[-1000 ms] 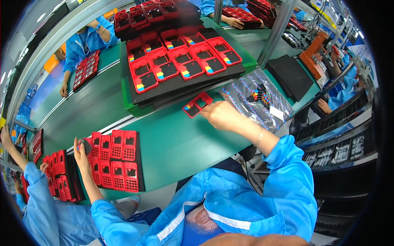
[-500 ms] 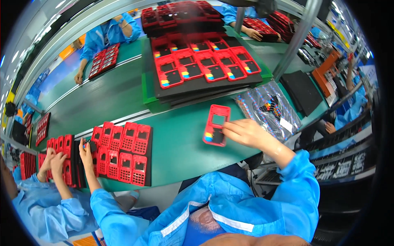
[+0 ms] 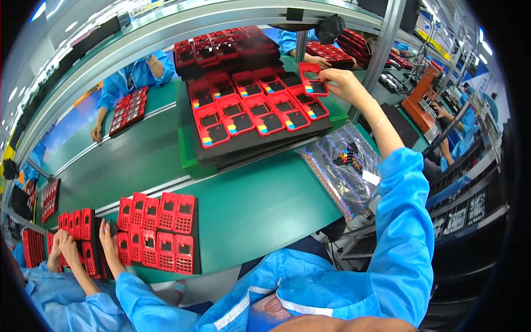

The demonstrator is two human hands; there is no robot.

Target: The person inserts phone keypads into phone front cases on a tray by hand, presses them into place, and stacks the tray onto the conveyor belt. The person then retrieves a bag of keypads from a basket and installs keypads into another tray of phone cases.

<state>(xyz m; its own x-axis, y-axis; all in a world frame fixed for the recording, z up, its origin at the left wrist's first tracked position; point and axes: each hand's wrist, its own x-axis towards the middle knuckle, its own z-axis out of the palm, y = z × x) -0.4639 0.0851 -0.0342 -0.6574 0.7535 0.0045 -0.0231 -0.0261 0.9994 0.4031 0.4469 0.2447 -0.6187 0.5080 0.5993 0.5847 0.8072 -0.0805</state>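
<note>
My right hand [image 3: 344, 86] is raised over the far right corner of a stack and pinches a red phone housing [image 3: 308, 71] with a colored patch at its lower end. Beneath it, several similar red housings [image 3: 255, 119] lie in rows on a black tray [image 3: 221, 151]. At the left, my left hand [image 3: 109, 247] is by the left edge of another black tray [image 3: 196, 238]. Red housings with keypad holes [image 3: 166, 252] fill that tray. A small dark thing [image 3: 114, 227] shows at my left fingers; its kind is unclear.
A clear plastic bag [image 3: 337, 177] of small dark and colored parts lies on the green table [image 3: 260, 205], right of the stack. A metal post [image 3: 376, 61] stands behind my right forearm. A co-worker's hands [image 3: 65, 249] work at the far left, beside my left hand.
My right hand has carried the red housing up and away, from above the green table to the stack's far right corner. My left hand stays by its tray. The whole view has shifted.
</note>
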